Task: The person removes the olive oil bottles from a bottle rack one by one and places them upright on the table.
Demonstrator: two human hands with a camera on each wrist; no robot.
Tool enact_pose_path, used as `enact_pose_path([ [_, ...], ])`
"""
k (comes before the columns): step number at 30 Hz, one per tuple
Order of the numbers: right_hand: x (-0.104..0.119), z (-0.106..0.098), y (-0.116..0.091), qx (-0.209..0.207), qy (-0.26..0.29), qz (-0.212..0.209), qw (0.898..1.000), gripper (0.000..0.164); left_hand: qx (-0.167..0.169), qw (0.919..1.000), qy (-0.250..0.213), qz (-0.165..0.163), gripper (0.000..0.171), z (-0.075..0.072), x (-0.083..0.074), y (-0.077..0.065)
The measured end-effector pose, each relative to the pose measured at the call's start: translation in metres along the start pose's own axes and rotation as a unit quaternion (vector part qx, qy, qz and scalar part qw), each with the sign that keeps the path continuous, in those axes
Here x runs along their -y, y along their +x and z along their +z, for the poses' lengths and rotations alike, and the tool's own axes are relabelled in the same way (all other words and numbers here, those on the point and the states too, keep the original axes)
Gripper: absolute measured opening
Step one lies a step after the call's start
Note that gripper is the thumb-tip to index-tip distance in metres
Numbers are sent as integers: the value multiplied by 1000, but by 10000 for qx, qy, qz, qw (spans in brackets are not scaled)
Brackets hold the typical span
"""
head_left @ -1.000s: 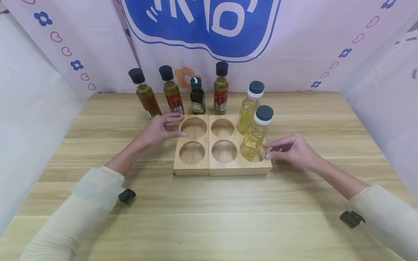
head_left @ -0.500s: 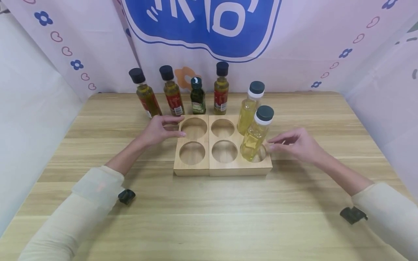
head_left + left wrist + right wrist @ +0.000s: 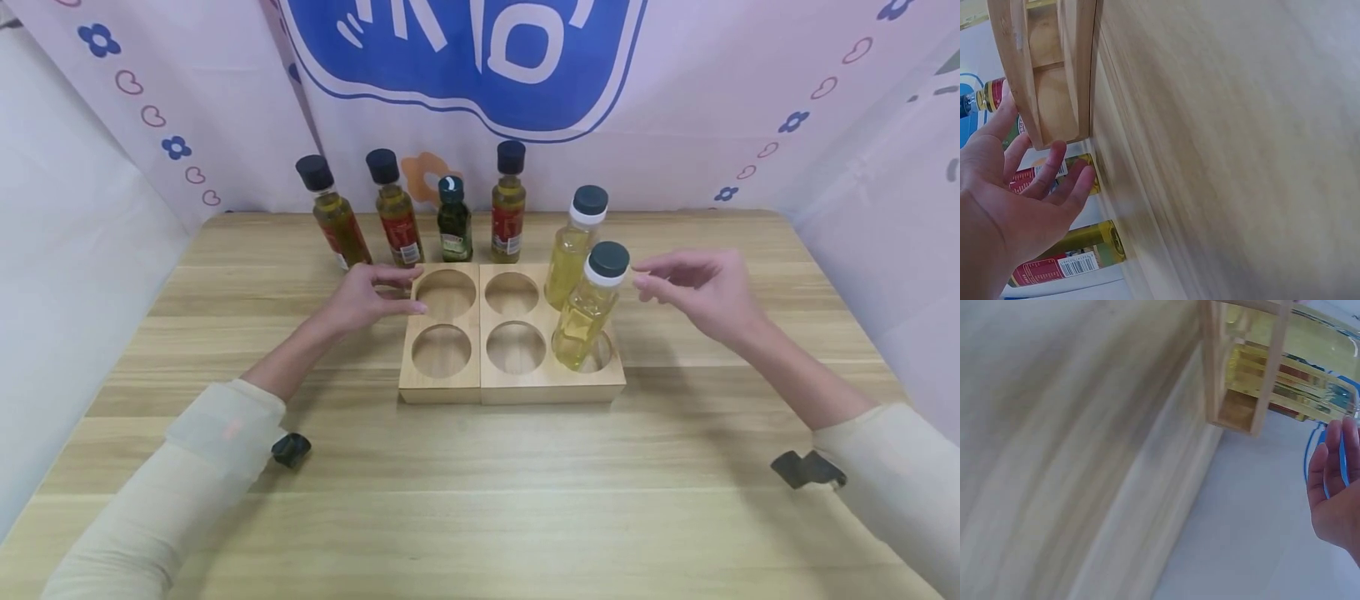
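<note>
A light wooden bottle holder (image 3: 480, 367) with round wells lies mid-table, a seam running between its two blocks. Two clear bottles of pale yellow oil with dark green caps stand in its right wells: a front bottle (image 3: 583, 321) and a rear bottle (image 3: 570, 254). My left hand (image 3: 362, 298) touches the holder's left edge, thumb and forefinger spread at the back left well; the left wrist view shows its other fingers (image 3: 1054, 159) loosely bent beside the wood. To the right of the front bottle's neck, my right hand (image 3: 701, 287) hovers with thumb and fingers apart, holding nothing.
Behind the holder stand several bottles: a red-labelled bottle (image 3: 341, 229) at far left, another red-labelled bottle (image 3: 397, 221), a small dark green bottle (image 3: 454, 225) and a third red-labelled bottle (image 3: 507, 217). A printed cloth (image 3: 675, 167) hangs along the table's back edge.
My right hand has risen from beside the front right well to the height of the front bottle's neck, moving slightly right. The left hand, holder and bottles stay put.
</note>
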State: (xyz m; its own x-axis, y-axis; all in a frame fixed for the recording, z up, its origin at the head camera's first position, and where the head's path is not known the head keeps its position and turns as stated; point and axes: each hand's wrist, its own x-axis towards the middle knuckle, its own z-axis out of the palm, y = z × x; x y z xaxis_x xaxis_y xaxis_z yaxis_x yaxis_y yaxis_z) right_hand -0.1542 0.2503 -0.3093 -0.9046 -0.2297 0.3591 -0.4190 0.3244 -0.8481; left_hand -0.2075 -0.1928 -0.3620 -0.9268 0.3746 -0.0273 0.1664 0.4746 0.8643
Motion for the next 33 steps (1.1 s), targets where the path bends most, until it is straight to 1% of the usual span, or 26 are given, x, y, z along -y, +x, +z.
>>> enact_pose_path([
  [1, 2, 0, 1, -62, 78, -45, 9999, 13, 7, 10000, 46, -37, 56, 0, 0, 0],
  [4, 7, 3, 4, -227, 566, -250, 9978, 14, 17, 9998, 158, -76, 56, -1, -1, 0],
  [6, 11, 4, 6, -282, 996, -496, 9934, 14, 15, 9998, 207, -58, 57, -1, -1, -1],
  [8, 14, 6, 8, -267, 1402, -784, 9867, 16, 16, 9997, 233, -41, 57, -1, 0, -1],
  [11, 18, 8, 10, -143, 1755, -1125, 9779, 21, 20, 9997, 251, -57, 58, -1, 1, -1],
  [13, 21, 9, 11, -59, 1849, -1230, 9750, 25, 33, 9996, 256, -75, 58, -1, 1, -1],
  [18, 28, 14, 13, 56, 2022, -1279, 9709, 32, 54, 9997, 238, -32, 58, -1, 0, -1],
  [22, 31, 21, 13, 198, 2374, -1387, 9613, 37, 87, 9998, 136, 121, 56, -1, -1, 0],
  [24, 32, 24, 13, 276, 2544, -1480, 9553, 37, 118, 9997, 56, 184, 55, -1, -2, 1],
  [26, 32, 26, 13, 333, 2622, -1556, 9518, 37, 150, 9997, -9, 203, 56, -1, -3, 2],
  [29, 32, 28, 14, 370, 2528, -1587, 9537, 35, 194, 9996, -50, 183, 59, -3, -5, 3],
  [33, 30, 30, 15, 423, 2336, -1567, 9587, 36, 285, 9995, 109, 83, 68, -4, -5, 3],
])
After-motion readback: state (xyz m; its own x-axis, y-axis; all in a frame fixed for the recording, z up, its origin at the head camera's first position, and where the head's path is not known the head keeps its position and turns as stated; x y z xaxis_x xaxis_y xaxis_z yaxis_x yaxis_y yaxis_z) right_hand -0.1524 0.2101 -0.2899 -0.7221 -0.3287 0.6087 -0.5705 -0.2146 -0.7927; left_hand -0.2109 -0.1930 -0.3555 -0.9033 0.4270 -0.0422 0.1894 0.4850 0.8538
